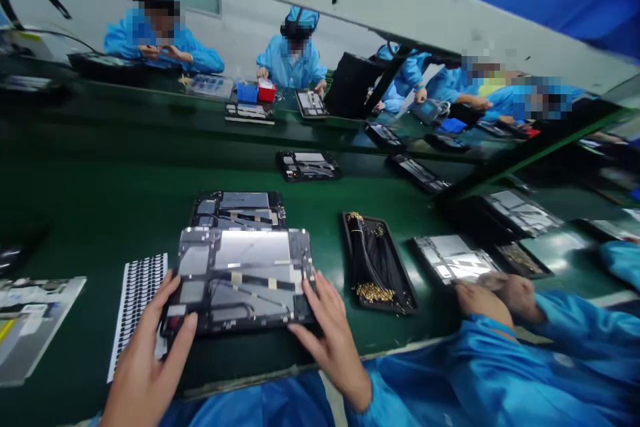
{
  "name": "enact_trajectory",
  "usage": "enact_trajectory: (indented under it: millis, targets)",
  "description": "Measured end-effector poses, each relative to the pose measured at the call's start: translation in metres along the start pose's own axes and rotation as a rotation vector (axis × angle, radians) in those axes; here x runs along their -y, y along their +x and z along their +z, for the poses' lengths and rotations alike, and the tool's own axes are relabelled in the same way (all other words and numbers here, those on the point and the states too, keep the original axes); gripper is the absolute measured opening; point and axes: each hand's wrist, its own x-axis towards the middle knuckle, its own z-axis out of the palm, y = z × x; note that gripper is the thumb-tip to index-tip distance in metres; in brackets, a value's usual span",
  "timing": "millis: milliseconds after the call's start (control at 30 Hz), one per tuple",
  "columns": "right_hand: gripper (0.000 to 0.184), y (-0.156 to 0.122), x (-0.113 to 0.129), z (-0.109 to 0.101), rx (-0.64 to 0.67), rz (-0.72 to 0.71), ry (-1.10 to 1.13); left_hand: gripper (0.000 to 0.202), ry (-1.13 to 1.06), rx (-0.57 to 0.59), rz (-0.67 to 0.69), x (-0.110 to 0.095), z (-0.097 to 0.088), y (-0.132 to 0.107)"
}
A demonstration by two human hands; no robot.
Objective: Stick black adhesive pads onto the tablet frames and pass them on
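An opened tablet (pixel 260 253), its batteries, flat cables and tape exposed, is held between my two hands just above the green bench. My left hand (pixel 150 347) grips its left edge, thumb on the near corner and fingers along the side. On the right edge, my right hand (pixel 333 333) has its fingers over the side and its thumb at the near corner. Behind it lies another opened tablet (pixel 240 203), partly covered by the held one. A white sheet with rows of black strips (pixel 135 290) lies partly under my left hand.
Right of me, a black tray (pixel 407 280) holds a bundle of black cables (pixel 367 253) with gold ends. Beyond it a co-worker's hands (pixel 495 297) touch another tablet (pixel 455 257). More tablets (pixel 309 165) lie farther back. Flat panels (pixel 35 327) sit at left. A slanting beam (pixel 530 153) rises at right.
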Motion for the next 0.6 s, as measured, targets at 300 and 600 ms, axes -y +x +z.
enact_trajectory:
  millis: [300,600]
  targets:
    - [0.077,0.15,-0.041,0.052,0.133,0.075,0.039,0.067,-0.095,-0.033,0.067,0.006,0.034,0.16]
    - [0.047,0.24,-0.089,-0.012,0.013,0.318,0.259,0.05,0.126,0.001,0.394,0.042,0.011,0.02]
